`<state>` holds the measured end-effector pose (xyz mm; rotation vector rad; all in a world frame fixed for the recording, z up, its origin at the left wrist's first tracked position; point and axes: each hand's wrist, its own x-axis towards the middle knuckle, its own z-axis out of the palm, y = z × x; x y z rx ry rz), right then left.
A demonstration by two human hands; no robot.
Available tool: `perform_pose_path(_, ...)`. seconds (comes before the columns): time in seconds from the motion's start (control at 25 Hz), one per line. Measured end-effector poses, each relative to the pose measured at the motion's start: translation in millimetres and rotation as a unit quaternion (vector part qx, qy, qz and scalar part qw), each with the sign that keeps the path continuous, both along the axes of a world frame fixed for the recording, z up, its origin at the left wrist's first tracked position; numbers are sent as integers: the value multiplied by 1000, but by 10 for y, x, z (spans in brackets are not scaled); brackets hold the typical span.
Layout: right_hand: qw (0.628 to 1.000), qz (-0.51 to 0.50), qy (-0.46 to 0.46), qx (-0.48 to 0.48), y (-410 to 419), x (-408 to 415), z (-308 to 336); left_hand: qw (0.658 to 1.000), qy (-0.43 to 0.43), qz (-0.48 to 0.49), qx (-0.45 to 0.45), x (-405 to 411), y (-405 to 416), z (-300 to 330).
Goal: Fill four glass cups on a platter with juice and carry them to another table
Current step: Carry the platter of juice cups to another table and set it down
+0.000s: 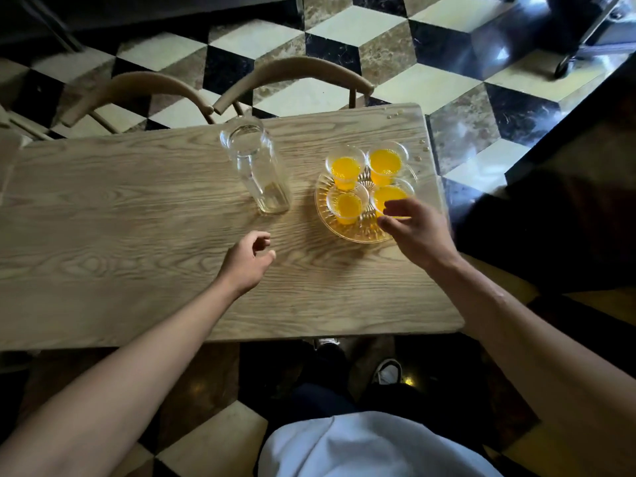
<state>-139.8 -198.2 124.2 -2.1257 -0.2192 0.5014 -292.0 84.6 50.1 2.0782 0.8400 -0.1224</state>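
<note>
The fingers (pixel 390 210) of my right hand (pixel 418 232) are spread a little and curved, and they hover at the near right part of the platter (pixel 325 215), in front of the nearest right cup (pixel 390 196); I cannot tell if the tips touch the cup or the platter rim, but they do not close on anything. The fingers (pixel 263 241) of my left hand (pixel 246 263) are loosely curled with the thumb apart from them, empty, above the bare wood of the desk (pixel 137 218), to the left and nearer to me than the platter. The platter is a round glass one with a ribbed pattern and it lies near the right end of the desk. On it stand four small glass cups close together in a square: the far left cup (pixel 345 170), the far right cup (pixel 385 165), the near left cup (pixel 347 204) and the one by my right hand. All four contain orange juice. To the left of the platter, apart from it, stands a tall glass carafe (pixel 256 166), upright and almost empty. A few small drops (pixel 421 151) lie on the desk near its far right corner. Behind the desk are two wooden chairs (pixel 292 72) on a floor (pixel 395 53) of black, cream and brown tiles.
</note>
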Motion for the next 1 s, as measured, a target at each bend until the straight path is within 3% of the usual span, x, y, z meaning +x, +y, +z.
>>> perform_pose_path(0.2,999,-32,16,-20,-589,169,-125,1000,11,16,13,122,-489,-8)
perform_pose_path(0.32,997,-63,48,-19,-749,293,-256,998,14,47,-34,264,-585,-68)
perform_pose_path(0.56,992,-92,80,-42,-665,570,-573,990,22,90,-107,771,-559,-244)
perform_pose_path(1.0,979,-115,123,-116,-396,1059,-939,989,42,90,-114,1306,-337,-565)
